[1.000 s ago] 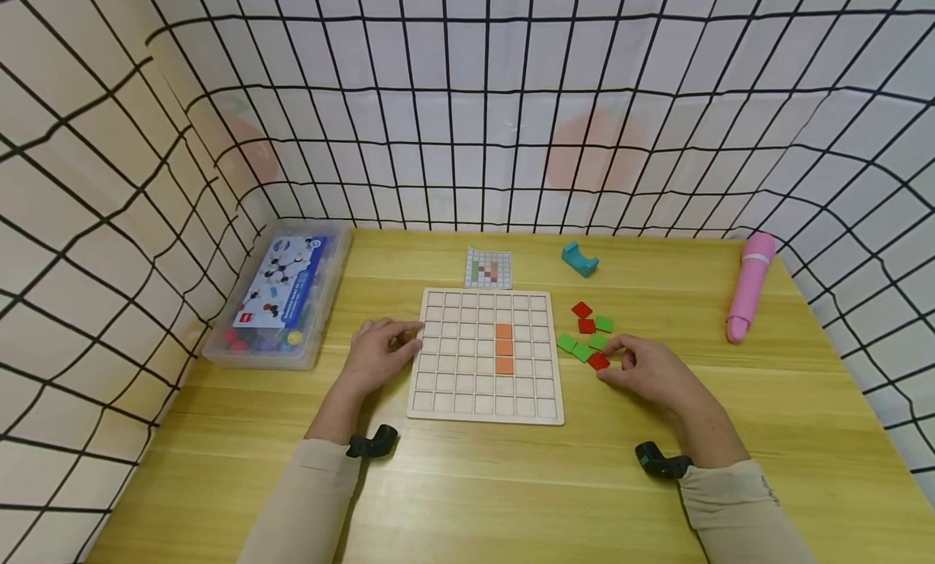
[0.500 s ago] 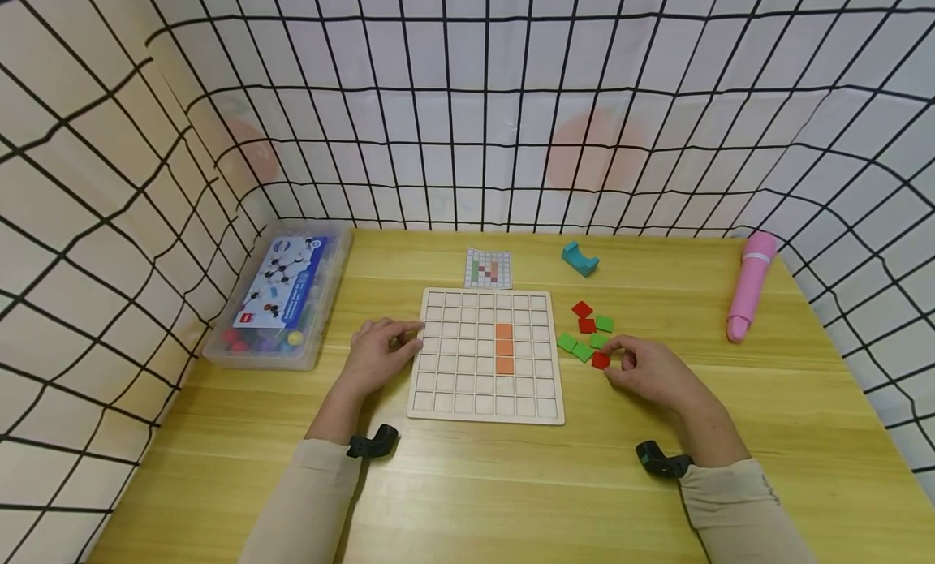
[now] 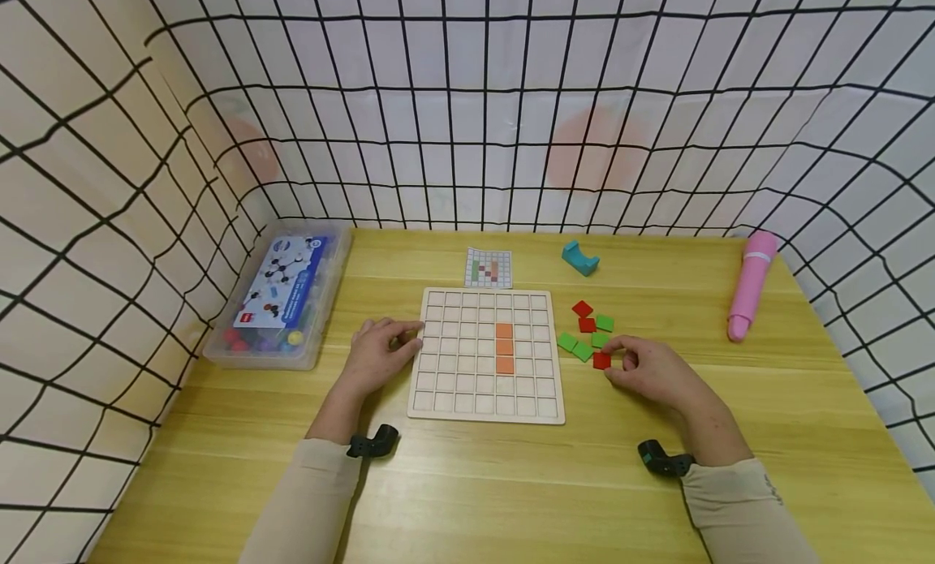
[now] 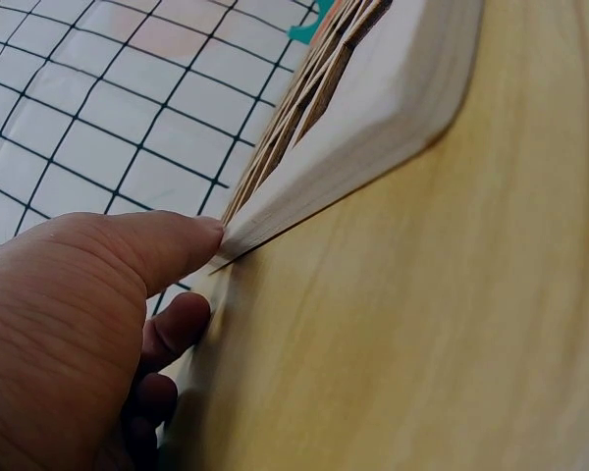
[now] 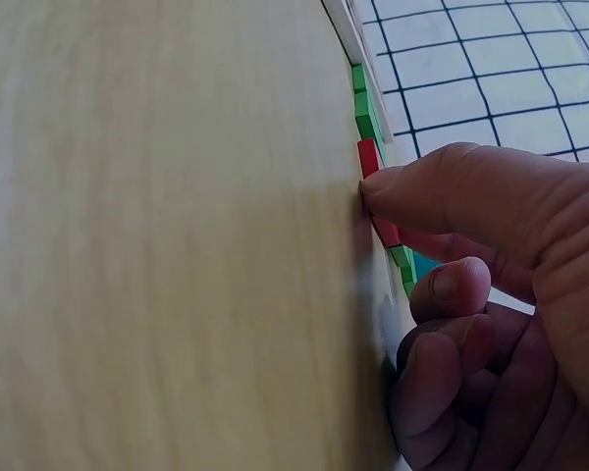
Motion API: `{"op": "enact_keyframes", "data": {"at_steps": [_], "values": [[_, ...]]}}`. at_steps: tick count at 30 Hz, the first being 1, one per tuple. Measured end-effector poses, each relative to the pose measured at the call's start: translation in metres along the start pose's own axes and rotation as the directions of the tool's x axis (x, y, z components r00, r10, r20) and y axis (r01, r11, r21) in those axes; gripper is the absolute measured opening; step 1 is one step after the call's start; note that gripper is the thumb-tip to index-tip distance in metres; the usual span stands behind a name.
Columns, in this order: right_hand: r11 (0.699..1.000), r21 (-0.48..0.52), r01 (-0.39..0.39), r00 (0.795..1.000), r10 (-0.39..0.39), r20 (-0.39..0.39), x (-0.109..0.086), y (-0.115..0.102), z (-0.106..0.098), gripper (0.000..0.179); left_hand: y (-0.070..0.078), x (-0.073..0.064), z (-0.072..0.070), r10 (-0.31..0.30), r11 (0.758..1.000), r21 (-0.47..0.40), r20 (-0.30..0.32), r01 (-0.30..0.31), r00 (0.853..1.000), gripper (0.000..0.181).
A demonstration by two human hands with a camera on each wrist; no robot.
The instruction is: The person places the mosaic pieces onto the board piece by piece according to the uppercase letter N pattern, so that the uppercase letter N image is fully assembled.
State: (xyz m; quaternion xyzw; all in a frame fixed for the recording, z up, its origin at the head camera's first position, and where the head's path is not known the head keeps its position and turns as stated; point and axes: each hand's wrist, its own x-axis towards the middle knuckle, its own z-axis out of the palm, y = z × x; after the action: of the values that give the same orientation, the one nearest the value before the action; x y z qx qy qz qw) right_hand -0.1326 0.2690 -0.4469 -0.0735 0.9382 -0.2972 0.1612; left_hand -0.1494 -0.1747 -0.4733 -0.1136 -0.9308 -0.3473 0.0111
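In the head view, a wooden grid board point(image 3: 463, 393) lies in the middle of the table, with three orange tiles point(image 3: 504, 348) in one column. My left hand point(image 3: 376, 353) rests at its left edge, index fingertip and thumb against the side; the left wrist view shows the thumb tip at the board's rim point(image 4: 344, 167). Right of the board, my right hand point(image 3: 650, 372) pinches a red square tile point(image 3: 601, 361) between thumb and index finger, low at the table. Several green tiles point(image 3: 582, 351) and two more red tiles point(image 3: 582, 309) lie loose beside it.
Behind the board lies a small pattern card point(image 3: 488, 269), and a teal curved piece point(image 3: 580, 260) sits to its right. A clear plastic box point(image 3: 277, 296) of coloured balls stands at left. A pink cylindrical object point(image 3: 752, 286) lies far right. Gridded cloth point(image 3: 482, 101) surrounds the table.
The red tile at my right fingertips has turned and shifted slightly right, its edges now squarer to the board. My left hand and the board have stayed put.
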Motion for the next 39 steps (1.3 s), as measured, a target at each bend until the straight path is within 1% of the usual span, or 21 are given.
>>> {"op": "enact_keyframes", "data": {"at_steps": [8,13,19,26,33,39], "values": [[1.0,0.009,-0.016,1.0,0.016,0.007,0.0,0.0,0.0,0.028,0.0,-0.001,0.0,0.007,1.0,0.001,0.004,-0.007,1.0,0.034],[1.0,0.006,-0.011,1.0,0.011,0.003,-0.002,-0.001,-0.002,0.029,-0.001,-0.001,0.0,0.005,1.0,0.0,0.002,-0.005,1.0,0.034],[1.0,0.007,0.011,1.0,-0.011,-0.011,-0.003,-0.007,-0.001,0.028,-0.002,-0.001,0.0,0.003,1.0,-0.003,-0.001,-0.003,1.0,0.034],[0.998,0.023,0.057,0.998,-0.057,-0.001,-0.001,-0.021,0.006,0.026,-0.002,0.0,-0.001,0.005,1.0,0.0,0.002,-0.005,1.0,0.034],[0.995,0.026,0.1,0.995,-0.1,0.011,0.0,-0.042,0.01,0.023,-0.001,0.001,-0.001,0.005,1.0,-0.002,0.004,-0.005,1.0,0.034],[0.991,0.026,0.134,0.99,-0.135,0.036,0.002,-0.06,0.018,0.022,-0.001,0.001,0.0,0.006,1.0,0.006,-0.005,-0.006,1.0,0.034]]}}
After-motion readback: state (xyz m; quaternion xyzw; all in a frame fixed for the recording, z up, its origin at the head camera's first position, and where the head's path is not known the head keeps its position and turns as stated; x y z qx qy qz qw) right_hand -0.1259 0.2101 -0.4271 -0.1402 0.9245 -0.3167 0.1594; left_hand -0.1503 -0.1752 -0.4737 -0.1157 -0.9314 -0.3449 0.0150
